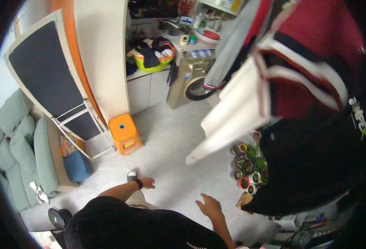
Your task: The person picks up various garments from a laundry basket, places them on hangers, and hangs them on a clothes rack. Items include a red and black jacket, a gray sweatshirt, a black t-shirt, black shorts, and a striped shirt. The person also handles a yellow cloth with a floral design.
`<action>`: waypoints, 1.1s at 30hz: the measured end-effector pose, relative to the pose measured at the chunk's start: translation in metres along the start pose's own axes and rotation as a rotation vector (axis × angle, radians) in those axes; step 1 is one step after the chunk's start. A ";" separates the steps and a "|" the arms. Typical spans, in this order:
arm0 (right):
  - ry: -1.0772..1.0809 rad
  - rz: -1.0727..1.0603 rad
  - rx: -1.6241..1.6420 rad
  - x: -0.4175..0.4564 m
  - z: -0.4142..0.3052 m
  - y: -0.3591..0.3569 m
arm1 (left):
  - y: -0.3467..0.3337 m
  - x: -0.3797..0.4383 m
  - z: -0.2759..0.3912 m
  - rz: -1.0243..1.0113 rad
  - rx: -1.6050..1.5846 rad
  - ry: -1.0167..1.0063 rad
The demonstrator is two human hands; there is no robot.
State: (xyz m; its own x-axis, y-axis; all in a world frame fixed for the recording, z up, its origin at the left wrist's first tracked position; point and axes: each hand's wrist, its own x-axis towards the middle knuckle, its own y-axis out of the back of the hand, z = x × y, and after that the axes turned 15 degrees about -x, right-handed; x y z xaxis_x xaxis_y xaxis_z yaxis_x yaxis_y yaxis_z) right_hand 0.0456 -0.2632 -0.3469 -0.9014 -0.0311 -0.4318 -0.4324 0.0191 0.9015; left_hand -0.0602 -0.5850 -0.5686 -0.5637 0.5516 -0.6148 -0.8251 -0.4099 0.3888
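My left hand (147, 183), with a dark band on its wrist, hangs in front of my body and holds nothing. Its fingers are loosely bent above the grey tiled floor (167, 149). My right hand (210, 206) is empty too, its thumb and fingers spread. Forward and to the right hang several garments: a white one (235, 102), a dark red one with white and navy stripes (323, 34), a grey sleeve (232, 43) with a striped cuff, and a black one (307, 162) bearing print. Neither hand touches them.
An orange plastic stool (123, 128) stands ahead-left beside a white-framed standing mirror or board (46, 65). Potted plants (251, 168) line the right. A washing machine (190, 79) and a green basket of clothes (151, 63) are ahead; a green sofa (43, 155) and black bin (58, 218) are left.
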 end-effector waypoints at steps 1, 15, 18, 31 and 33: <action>0.070 -0.018 0.017 0.014 -0.019 0.003 | 0.010 0.002 -0.008 0.006 0.001 -0.032; 0.686 -0.084 -0.023 0.306 -0.296 0.100 | 0.228 -0.047 -0.089 0.377 -0.277 -0.239; 0.559 -0.073 0.125 0.361 -0.316 0.138 | 0.250 -0.075 -0.118 0.518 -0.407 -0.116; 0.464 0.760 0.022 0.739 -0.381 0.373 | 0.307 -0.033 -0.082 0.909 -0.756 0.239; 0.342 0.679 -0.156 0.763 -0.395 0.386 | 0.331 -0.002 -0.056 0.938 -0.899 0.141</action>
State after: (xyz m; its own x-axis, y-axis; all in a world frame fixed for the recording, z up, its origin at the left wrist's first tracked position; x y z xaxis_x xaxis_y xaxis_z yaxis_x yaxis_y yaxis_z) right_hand -0.8017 -0.6742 -0.3160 -0.9008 -0.3698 0.2278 0.2437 0.0040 0.9698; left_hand -0.3304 -0.7624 -0.4775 -0.8532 -0.2655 -0.4489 0.2219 -0.9637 0.1481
